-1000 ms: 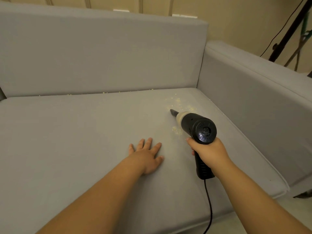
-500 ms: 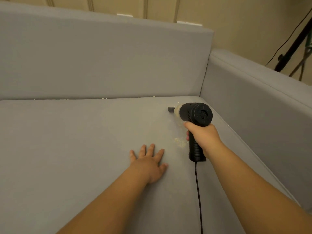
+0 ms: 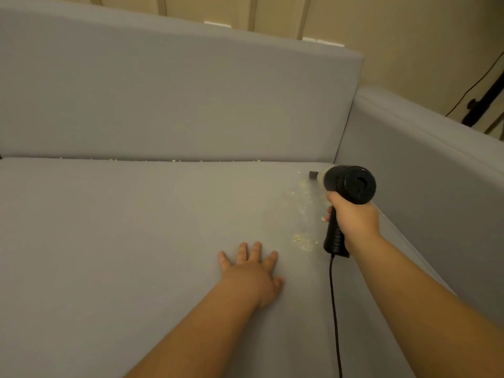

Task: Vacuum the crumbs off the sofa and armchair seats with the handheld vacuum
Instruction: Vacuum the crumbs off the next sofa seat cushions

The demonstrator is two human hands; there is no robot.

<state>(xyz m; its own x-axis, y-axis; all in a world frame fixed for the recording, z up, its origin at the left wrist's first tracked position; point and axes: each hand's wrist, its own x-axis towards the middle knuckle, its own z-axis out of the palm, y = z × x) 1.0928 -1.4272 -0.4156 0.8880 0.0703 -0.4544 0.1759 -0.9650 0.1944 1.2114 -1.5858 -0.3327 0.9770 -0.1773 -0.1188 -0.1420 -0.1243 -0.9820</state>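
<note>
My right hand (image 3: 353, 222) grips the handle of the black handheld vacuum (image 3: 350, 185). Its nozzle points left into the back right corner of the grey sofa seat (image 3: 136, 227), near the armrest. Pale crumbs (image 3: 304, 240) lie scattered on the seat to the left of the vacuum, in a trail running from the nozzle down toward the handle's end. More crumbs (image 3: 174, 160) sit along the crease under the backrest. My left hand (image 3: 252, 271) rests flat on the seat with its fingers spread, below and left of the crumbs.
The vacuum's black cord (image 3: 334, 317) hangs from the handle down across the seat's front. The sofa backrest (image 3: 177, 99) and right armrest (image 3: 425, 173) wall in the corner. A dark stand with a cable (image 3: 488, 99) is behind the armrest.
My right hand has carried the vacuum further toward the back right corner of the seat. My left hand stays flat on the cushion.
</note>
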